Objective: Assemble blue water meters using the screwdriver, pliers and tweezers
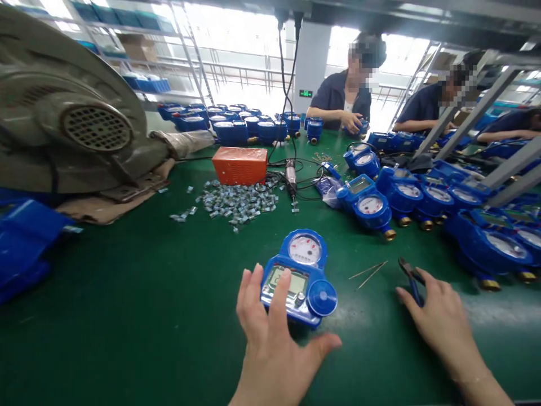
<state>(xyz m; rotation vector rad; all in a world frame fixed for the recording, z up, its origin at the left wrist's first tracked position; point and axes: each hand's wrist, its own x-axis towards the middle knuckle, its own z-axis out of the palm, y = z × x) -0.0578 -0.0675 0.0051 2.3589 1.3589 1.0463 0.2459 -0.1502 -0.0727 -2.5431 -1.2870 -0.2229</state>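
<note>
A blue water meter (274, 282) lies on the green table, its round dial at the far end and its digital display facing up. A round blue cap (322, 297) sits at its near right corner. My left hand (273, 338) is over the meter with fingers spread; the index finger crosses the display, and the thumb stands apart from the body. Whether the other fingertips touch the meter's left edge is hard to tell. On the right, my right hand (442, 316) has its fingers around the dark-handled pliers (413, 282), jaws pointing away. Two thin wire pieces (368, 273) lie between the hands.
Several finished-looking meters (372, 206) crowd the right side. Beyond are a pile of small parts (236, 203), an orange box (240, 165) and a corded screwdriver (291, 177). A large blower (71, 107) stands left. Co-workers (344, 101) sit across the table.
</note>
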